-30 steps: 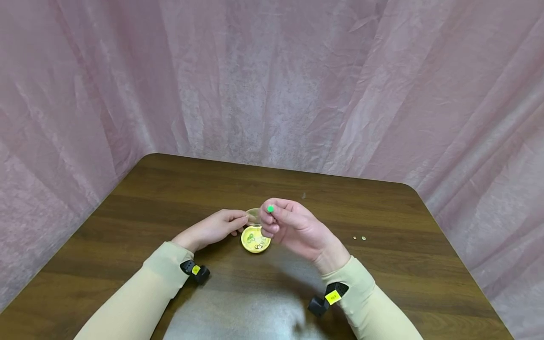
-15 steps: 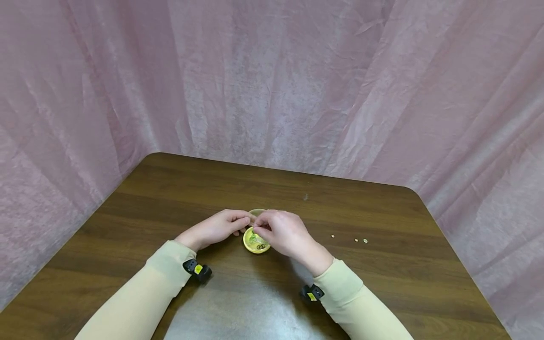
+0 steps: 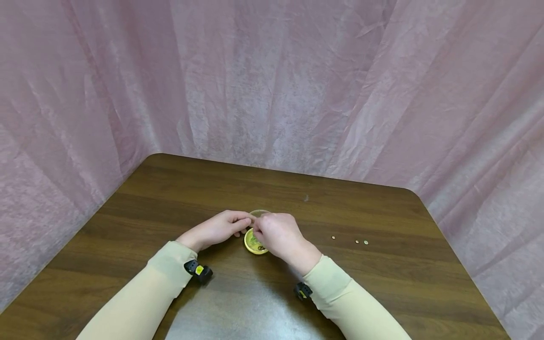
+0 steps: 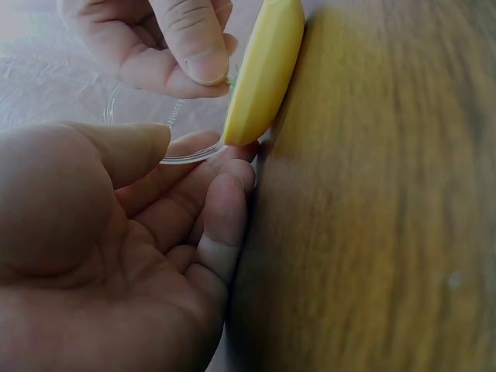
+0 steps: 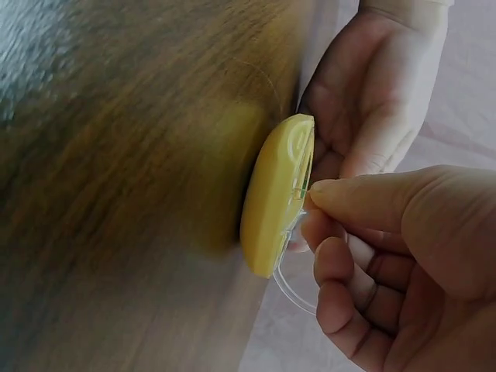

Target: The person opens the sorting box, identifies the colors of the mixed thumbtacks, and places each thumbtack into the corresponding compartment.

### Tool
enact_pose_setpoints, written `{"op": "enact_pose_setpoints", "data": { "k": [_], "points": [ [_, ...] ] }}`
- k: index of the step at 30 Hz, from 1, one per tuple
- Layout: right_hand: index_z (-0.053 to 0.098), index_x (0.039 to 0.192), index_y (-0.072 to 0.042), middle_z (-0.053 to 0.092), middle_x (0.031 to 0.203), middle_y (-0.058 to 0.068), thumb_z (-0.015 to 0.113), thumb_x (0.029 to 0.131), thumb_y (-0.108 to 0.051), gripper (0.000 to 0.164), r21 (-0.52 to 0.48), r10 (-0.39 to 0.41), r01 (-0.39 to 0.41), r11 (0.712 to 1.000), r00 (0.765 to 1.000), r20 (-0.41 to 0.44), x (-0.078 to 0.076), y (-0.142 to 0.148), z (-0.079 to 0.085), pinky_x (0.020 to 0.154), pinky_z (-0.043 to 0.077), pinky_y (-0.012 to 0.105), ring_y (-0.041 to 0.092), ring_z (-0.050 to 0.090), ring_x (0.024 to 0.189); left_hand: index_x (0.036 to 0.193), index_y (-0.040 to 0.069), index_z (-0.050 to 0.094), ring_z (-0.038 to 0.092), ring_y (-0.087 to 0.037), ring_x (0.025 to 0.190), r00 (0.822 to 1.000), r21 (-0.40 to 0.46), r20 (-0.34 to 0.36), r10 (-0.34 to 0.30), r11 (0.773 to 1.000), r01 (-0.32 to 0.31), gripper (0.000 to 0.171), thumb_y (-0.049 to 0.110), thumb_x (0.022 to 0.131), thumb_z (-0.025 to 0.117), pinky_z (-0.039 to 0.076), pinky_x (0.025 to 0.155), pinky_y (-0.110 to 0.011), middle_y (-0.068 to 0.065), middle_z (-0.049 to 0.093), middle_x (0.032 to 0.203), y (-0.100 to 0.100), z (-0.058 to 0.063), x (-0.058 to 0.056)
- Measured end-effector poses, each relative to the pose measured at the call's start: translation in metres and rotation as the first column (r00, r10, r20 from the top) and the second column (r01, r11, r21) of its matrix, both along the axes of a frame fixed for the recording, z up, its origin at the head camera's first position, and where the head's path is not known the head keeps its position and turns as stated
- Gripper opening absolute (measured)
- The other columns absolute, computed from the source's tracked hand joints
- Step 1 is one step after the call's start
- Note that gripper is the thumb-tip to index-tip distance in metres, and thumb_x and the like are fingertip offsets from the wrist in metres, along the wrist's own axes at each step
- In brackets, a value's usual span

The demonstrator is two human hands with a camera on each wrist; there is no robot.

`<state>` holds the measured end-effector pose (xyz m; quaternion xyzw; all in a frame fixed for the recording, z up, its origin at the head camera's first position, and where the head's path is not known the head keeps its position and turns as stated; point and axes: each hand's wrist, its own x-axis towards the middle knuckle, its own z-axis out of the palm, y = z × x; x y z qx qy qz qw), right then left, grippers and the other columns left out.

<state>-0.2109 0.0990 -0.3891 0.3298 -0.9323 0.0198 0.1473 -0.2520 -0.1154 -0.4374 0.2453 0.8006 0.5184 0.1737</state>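
Note:
A round yellow case [image 3: 251,246] lies on the table, its clear lid [image 4: 174,161] standing raised at the back. My left hand [image 3: 216,228] holds the lid's edge, thumb on one side and fingers on the other in the left wrist view. The right hand [image 3: 281,236] is low over the case, thumb and index finger pinched together at its inner edge. Between those fingertips shows a sliver of a small green piece [image 5: 301,190], mostly hidden. Green bits and small dark rings [image 3: 260,248] lie inside the case, partly covered by the right hand.
To the right on the brown wooden table [image 3: 382,283] lie three tiny light pieces: one nearer piece [image 3: 333,237] and a pair [image 3: 366,242] farther right. A pink curtain [image 3: 272,94] hangs behind the table's far edge.
The right hand has come down and left from above the case, carrying the small round green piece to it, and has turned palm down. The left hand stays at the lid.

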Motion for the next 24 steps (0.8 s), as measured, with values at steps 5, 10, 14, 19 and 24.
{"op": "enact_pose_setpoints", "data": {
  "k": [5,10,14,19,24],
  "points": [
    [0.055,0.062,-0.027,0.044,0.064,-0.011,0.077,0.092,-0.008,0.042,-0.038,-0.006,0.007,0.999,0.999,0.033,0.003,0.01,0.002,0.049,0.04,0.034,0.012,0.04,0.055,0.142,0.009,0.073,0.064,-0.02,0.108,1.0,-0.01,0.007,0.001,1.0,0.0,0.033,0.022,0.119,0.053,0.054,0.096,-0.039,-0.004,0.073,0.127,0.004,0.0,0.001],
    [0.066,0.071,-0.027,0.054,0.072,-0.012,0.078,0.093,-0.007,0.032,-0.092,-0.04,0.044,0.995,0.998,0.05,0.01,0.03,0.008,0.054,0.044,0.033,0.008,0.046,0.061,0.143,0.008,0.072,0.065,-0.021,0.106,1.0,-0.011,0.022,0.0,1.0,0.001,0.034,0.023,0.119,0.053,0.055,0.093,-0.038,-0.005,0.073,0.13,0.005,-0.001,-0.001],
    [0.072,0.078,-0.025,0.056,0.076,-0.012,0.08,0.091,-0.007,0.024,-0.109,-0.103,0.109,0.988,0.993,0.065,0.014,0.055,0.013,0.057,0.047,0.034,0.009,0.049,0.065,0.145,0.007,0.071,0.064,-0.022,0.105,0.999,-0.003,0.032,-0.004,1.0,0.004,0.035,0.024,0.119,0.054,0.054,0.091,-0.037,-0.006,0.073,0.131,0.004,-0.001,-0.002],
    [0.076,0.083,-0.024,0.064,0.081,-0.011,0.08,0.093,-0.008,0.019,-0.103,-0.201,0.214,0.971,0.972,0.121,0.013,0.093,0.019,0.064,0.053,0.037,0.01,0.057,0.07,0.145,0.01,0.072,0.062,-0.023,0.106,1.0,-0.006,0.027,-0.001,1.0,0.001,0.034,0.024,0.119,0.053,0.054,0.091,-0.037,-0.004,0.072,0.127,0.002,0.0,-0.001],
    [0.084,0.098,-0.02,0.077,0.093,-0.008,0.081,0.099,-0.013,0.008,-0.082,-0.292,0.313,0.946,0.935,0.2,0.011,0.136,0.028,0.074,0.059,0.044,0.014,0.072,0.084,0.145,0.012,0.072,0.062,-0.024,0.106,1.0,-0.008,0.031,0.002,1.0,-0.002,0.034,0.025,0.119,0.054,0.054,0.092,-0.04,-0.003,0.072,0.125,0.0,0.0,0.001]
  ]
}}
